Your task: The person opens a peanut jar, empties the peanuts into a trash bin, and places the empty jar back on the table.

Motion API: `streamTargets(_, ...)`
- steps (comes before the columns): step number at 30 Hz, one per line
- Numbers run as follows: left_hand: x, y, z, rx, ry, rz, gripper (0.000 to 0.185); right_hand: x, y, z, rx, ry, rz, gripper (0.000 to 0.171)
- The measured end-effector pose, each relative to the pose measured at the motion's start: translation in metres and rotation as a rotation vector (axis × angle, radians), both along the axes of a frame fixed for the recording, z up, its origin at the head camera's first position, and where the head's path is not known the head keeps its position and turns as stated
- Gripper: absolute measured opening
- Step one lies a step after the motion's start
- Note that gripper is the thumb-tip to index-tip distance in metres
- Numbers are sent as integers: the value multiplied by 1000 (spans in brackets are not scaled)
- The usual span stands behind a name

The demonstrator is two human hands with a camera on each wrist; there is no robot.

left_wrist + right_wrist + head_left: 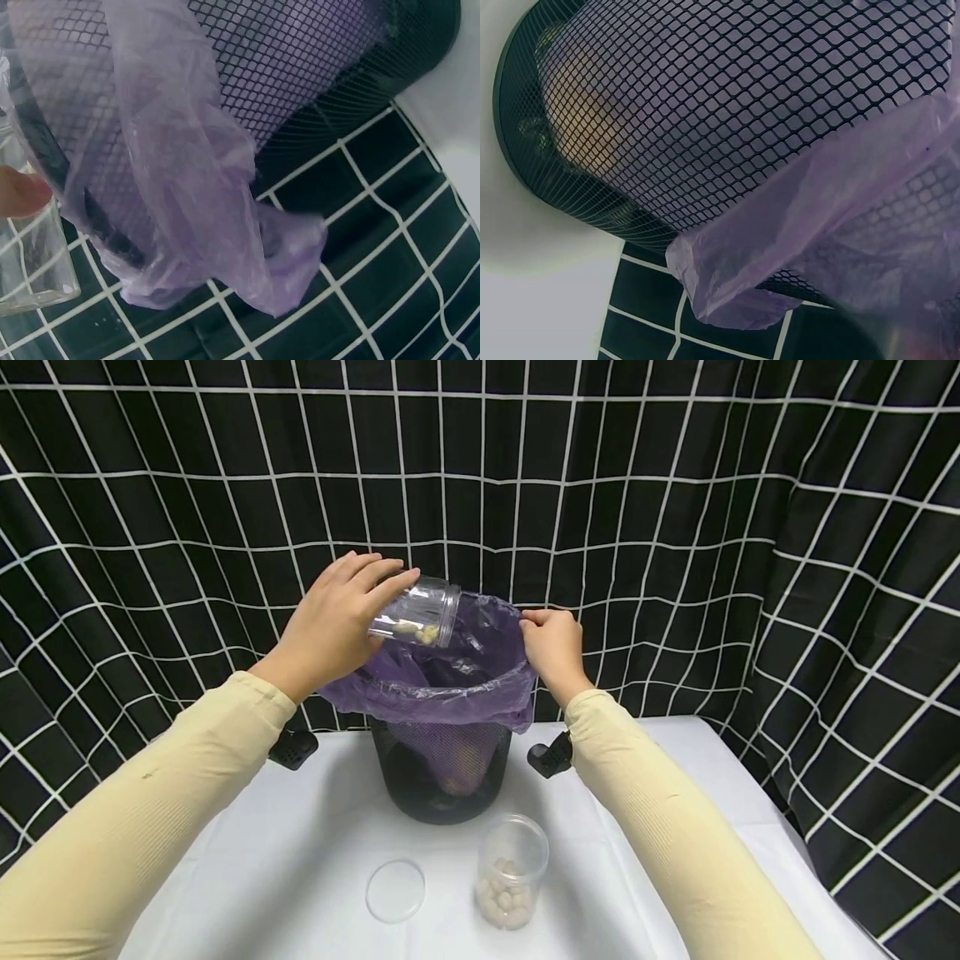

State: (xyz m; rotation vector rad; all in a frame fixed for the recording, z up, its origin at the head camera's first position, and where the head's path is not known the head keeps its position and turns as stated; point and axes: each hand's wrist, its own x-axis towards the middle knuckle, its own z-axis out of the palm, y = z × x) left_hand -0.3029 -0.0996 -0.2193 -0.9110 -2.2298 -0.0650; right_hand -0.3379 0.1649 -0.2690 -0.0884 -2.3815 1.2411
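Observation:
My left hand [333,618] grips a clear plastic jar [423,606] tipped on its side, its mouth facing right over the bin. A few pale yellow pieces [426,633] lie inside near the mouth. Below stands a black mesh trash bin [442,777] lined with a purple plastic bag [450,703], folded over the rim. Something yellowish shows through the mesh low in the bin. My right hand [555,647] pinches the bag's edge at the right of the rim. In the left wrist view, a thumb [26,193] presses on the clear jar [45,270].
An uncovered clear jar [513,872] holding several pale round pieces stands on the white tabletop [300,860], in front of the bin. Left of that jar lies a clear round lid [395,891]. A black curtain with a white grid [480,468] hangs behind and around the table.

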Motion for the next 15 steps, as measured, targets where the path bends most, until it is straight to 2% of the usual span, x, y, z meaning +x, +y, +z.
streamTargets(4,0,1,2,6,-12,0,77,0,0,0,0,4,-5,29)
streamTargets(8,0,1,5,48,40,2,75,0,-1,1,5,5,-3,29)
streamTargets(10,0,-1,6,38,60,-3,73,0,-2,1,6,5,6,29)
streamTargets(15,-1,-4,1,-30,40,-14,73,0,-3,1,10,4,4,29)
